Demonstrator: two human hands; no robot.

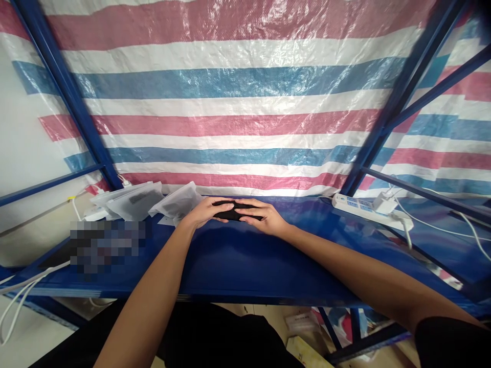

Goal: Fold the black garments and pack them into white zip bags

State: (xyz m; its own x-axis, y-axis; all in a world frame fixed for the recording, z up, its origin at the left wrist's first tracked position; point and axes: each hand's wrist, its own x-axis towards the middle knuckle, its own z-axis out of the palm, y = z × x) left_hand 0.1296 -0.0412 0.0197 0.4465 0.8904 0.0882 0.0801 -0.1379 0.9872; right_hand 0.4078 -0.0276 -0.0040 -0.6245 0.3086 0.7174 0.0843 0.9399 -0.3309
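Between both hands, just above the blue metal shelf [245,260], is a small dark bundle [228,212] that looks like folded black cloth; its exact kind is not clear. My left hand [205,212] grips its left end, thumb on top and fingers around it. From the other side my right hand [266,215] holds the right end, with its fingers over and under the black material. Parts of the bundle are hidden behind the fingers. Pale plastic pouches [178,201] lie just left of my left hand.
More translucent bags [140,199] lean at the shelf's back left. A white power strip [368,209] with plugged-in chargers and cables sits at the right. Blue posts [61,92] frame both sides, and a striped tarp [238,122] hangs behind. A white cable [26,286] droops at the left.
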